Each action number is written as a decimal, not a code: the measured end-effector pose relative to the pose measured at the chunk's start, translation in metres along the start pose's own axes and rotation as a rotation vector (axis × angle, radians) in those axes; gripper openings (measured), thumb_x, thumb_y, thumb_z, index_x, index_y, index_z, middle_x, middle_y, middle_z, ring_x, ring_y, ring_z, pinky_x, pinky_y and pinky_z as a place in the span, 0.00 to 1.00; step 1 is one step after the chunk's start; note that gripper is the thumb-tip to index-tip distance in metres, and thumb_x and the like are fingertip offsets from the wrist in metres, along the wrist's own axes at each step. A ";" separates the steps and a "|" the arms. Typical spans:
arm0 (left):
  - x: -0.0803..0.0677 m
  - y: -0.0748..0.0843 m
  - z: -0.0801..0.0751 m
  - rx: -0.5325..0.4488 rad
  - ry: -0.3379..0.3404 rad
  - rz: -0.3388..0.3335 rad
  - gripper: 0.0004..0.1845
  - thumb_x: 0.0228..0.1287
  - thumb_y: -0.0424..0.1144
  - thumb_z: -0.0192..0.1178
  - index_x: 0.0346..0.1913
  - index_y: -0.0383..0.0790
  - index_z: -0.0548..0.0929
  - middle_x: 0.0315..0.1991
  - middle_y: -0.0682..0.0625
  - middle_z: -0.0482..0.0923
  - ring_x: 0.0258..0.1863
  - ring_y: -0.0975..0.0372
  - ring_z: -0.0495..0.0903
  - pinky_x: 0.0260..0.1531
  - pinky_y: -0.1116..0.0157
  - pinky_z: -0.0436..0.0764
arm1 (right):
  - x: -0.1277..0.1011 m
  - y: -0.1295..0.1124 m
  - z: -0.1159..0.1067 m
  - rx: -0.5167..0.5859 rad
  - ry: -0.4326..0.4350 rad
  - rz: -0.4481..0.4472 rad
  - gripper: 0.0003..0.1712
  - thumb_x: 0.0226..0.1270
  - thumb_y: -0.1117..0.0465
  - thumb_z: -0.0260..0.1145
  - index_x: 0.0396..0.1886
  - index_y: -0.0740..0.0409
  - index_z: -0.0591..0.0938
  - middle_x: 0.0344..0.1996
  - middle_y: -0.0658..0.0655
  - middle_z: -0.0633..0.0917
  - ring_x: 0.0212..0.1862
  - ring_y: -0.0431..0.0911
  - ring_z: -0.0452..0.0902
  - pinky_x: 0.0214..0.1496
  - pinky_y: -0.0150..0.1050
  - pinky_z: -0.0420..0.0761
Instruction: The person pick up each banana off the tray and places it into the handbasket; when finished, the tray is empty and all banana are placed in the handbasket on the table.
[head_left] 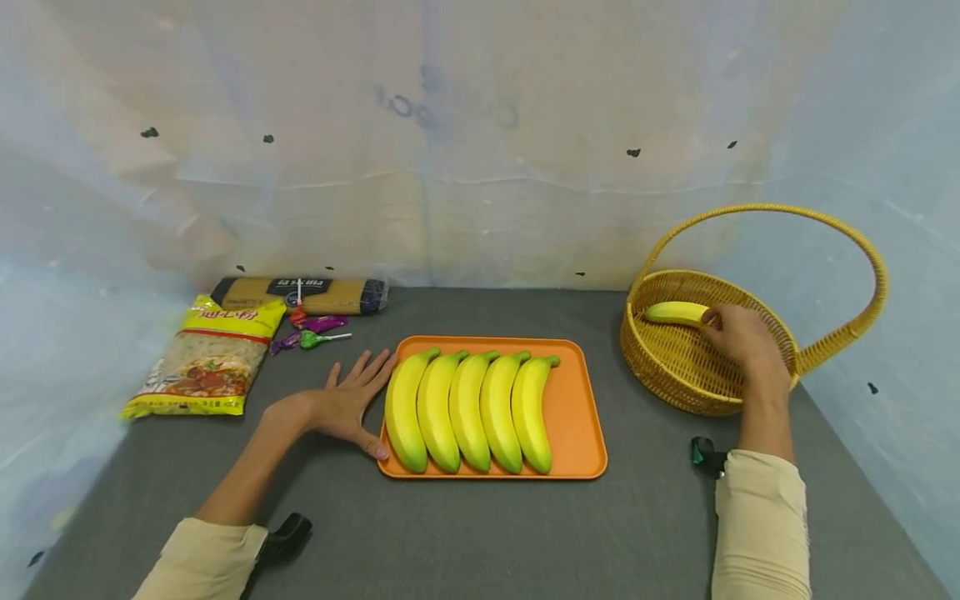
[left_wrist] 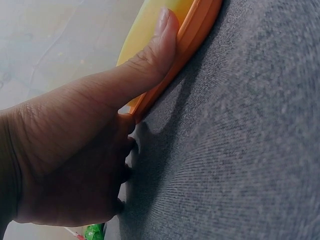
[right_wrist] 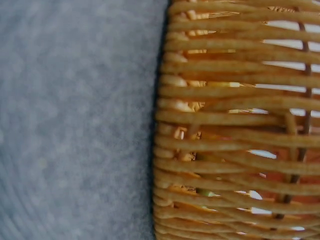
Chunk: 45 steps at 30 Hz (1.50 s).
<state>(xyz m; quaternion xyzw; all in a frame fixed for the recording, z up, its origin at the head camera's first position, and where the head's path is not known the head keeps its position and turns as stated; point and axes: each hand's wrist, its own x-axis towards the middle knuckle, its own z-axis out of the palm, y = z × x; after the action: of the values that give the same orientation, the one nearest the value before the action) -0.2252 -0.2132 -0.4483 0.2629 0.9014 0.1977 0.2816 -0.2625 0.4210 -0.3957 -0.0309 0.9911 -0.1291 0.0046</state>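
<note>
On the orange tray [head_left: 576, 417] several yellow bananas [head_left: 471, 412] lie side by side, stems pointing away. My left hand [head_left: 341, 412] is spread flat at the tray's left side; in the left wrist view its thumb [left_wrist: 145, 70] rests on the tray rim [left_wrist: 192, 37] beside a banana. Inside the wicker basket [head_left: 660, 375], at the right, my right hand [head_left: 742, 333] pinches one end of another banana [head_left: 673, 313], which lies near the far left wall. The basket's weave [right_wrist: 230, 120] hides that hand in the right wrist view.
The basket's tall handle [head_left: 765, 208] arches above my right hand. Left of the tray lie a yellow food bag [head_left: 210, 358], a pasta pack [head_left: 330, 295], a green lollipop [head_left: 309, 339], a red lollipop [head_left: 298, 317] and purple-wrapped candies [head_left: 326, 324]. A plastic sheet [head_left: 480, 167] hangs behind the grey table [head_left: 495, 542].
</note>
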 end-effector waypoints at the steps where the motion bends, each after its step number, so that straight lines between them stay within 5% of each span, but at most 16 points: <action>1: 0.000 0.000 0.000 0.001 0.001 0.001 0.82 0.41 0.80 0.72 0.85 0.51 0.28 0.86 0.46 0.17 0.84 0.41 0.18 0.73 0.28 0.19 | 0.001 -0.001 0.000 0.009 -0.020 -0.010 0.20 0.80 0.62 0.61 0.58 0.77 0.80 0.48 0.78 0.84 0.48 0.69 0.82 0.47 0.62 0.80; 7: 0.001 -0.006 0.002 0.002 0.001 -0.001 0.81 0.42 0.78 0.73 0.85 0.52 0.28 0.86 0.45 0.17 0.84 0.40 0.17 0.72 0.28 0.19 | 0.002 -0.004 0.001 0.046 -0.134 -0.002 0.27 0.83 0.58 0.58 0.69 0.75 0.75 0.61 0.80 0.80 0.60 0.74 0.78 0.60 0.68 0.78; 14: 0.005 -0.011 0.005 0.046 0.012 -0.026 0.80 0.44 0.77 0.73 0.85 0.54 0.26 0.86 0.48 0.17 0.85 0.42 0.19 0.75 0.28 0.23 | 0.005 -0.002 0.001 0.059 -0.185 -0.019 0.32 0.83 0.57 0.57 0.74 0.76 0.68 0.63 0.81 0.78 0.63 0.75 0.76 0.62 0.69 0.77; 20: 0.000 -0.002 0.000 -0.045 0.003 0.045 0.81 0.44 0.76 0.74 0.85 0.49 0.28 0.86 0.43 0.17 0.83 0.37 0.16 0.69 0.25 0.18 | 0.005 -0.001 -0.001 0.043 -0.189 -0.041 0.31 0.83 0.57 0.57 0.73 0.77 0.70 0.62 0.81 0.80 0.62 0.75 0.77 0.60 0.69 0.78; 32: 0.009 -0.008 0.004 0.038 -0.008 -0.040 0.82 0.42 0.77 0.75 0.85 0.53 0.26 0.86 0.50 0.15 0.85 0.45 0.17 0.75 0.31 0.20 | 0.000 -0.020 -0.022 0.001 -0.105 -0.137 0.21 0.80 0.59 0.63 0.57 0.75 0.82 0.48 0.77 0.85 0.50 0.68 0.83 0.52 0.66 0.80; 45: 0.011 -0.016 0.006 0.061 0.001 -0.041 0.81 0.43 0.76 0.74 0.85 0.55 0.26 0.86 0.50 0.15 0.85 0.46 0.17 0.77 0.31 0.23 | -0.018 -0.053 -0.050 -0.013 -0.102 -0.245 0.20 0.80 0.58 0.63 0.58 0.70 0.82 0.48 0.69 0.87 0.49 0.60 0.84 0.52 0.61 0.81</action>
<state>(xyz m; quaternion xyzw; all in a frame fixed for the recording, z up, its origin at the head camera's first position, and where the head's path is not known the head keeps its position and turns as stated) -0.2353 -0.2176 -0.4653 0.2526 0.9124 0.1642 0.2771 -0.2426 0.3833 -0.3337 -0.1582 0.9793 -0.1204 0.0390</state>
